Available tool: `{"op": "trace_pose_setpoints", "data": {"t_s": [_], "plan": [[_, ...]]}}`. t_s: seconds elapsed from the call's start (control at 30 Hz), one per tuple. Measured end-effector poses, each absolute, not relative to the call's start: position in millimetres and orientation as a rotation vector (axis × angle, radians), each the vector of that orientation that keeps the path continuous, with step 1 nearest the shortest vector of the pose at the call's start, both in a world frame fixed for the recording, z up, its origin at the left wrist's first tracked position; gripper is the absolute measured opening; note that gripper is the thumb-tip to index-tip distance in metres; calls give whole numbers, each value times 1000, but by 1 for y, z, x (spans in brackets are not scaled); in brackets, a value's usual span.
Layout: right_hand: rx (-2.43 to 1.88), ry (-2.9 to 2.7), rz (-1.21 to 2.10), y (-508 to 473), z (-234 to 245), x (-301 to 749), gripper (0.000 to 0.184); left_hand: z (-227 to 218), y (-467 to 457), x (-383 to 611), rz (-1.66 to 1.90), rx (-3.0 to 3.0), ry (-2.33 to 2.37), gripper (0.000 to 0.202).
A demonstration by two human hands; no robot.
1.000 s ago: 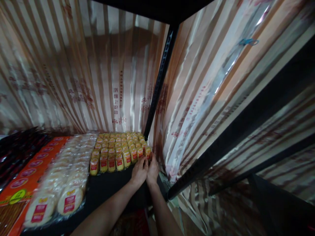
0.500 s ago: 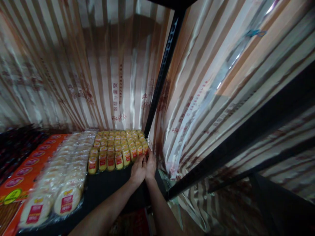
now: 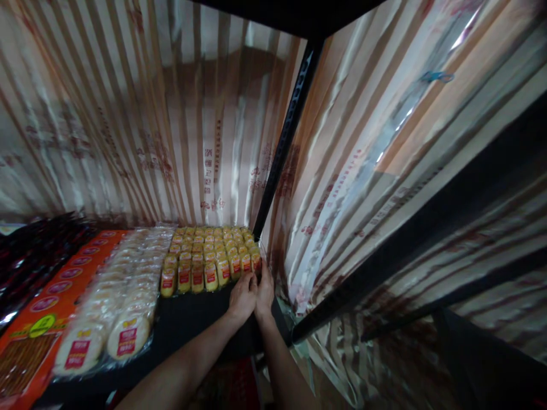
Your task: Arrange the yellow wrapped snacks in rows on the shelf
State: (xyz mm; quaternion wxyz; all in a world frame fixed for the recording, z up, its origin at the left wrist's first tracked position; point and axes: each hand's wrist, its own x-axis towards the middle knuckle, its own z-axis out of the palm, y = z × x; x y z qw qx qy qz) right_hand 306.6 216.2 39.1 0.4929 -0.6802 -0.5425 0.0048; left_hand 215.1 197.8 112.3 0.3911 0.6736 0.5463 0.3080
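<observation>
My left hand and my right hand reach side by side to the front right corner of a block of small yellow packets with red labels on a dark shelf. The fingers of both hands curl onto the foremost right packets and touch them. Whether either hand grips a single packet is hidden by the fingers themselves.
Round pale cakes in clear wrap with red labels lie left of the yellow packets. Orange flat packs and dark packs sit further left. A black shelf post rises behind the packets. Striped shiny curtains hang behind and to the right.
Both hands have stayed together at the right end of the front row, shifting slightly forward onto the packets. The camera has swayed a little.
</observation>
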Motion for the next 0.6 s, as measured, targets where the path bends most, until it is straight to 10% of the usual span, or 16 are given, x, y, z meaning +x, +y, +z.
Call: {"op": "trace_pose_setpoints", "data": {"t_s": [0.6], "plan": [[-1559,-1450,268,61,51,212,36,92,86,118,797,1814,1260,24]]}}
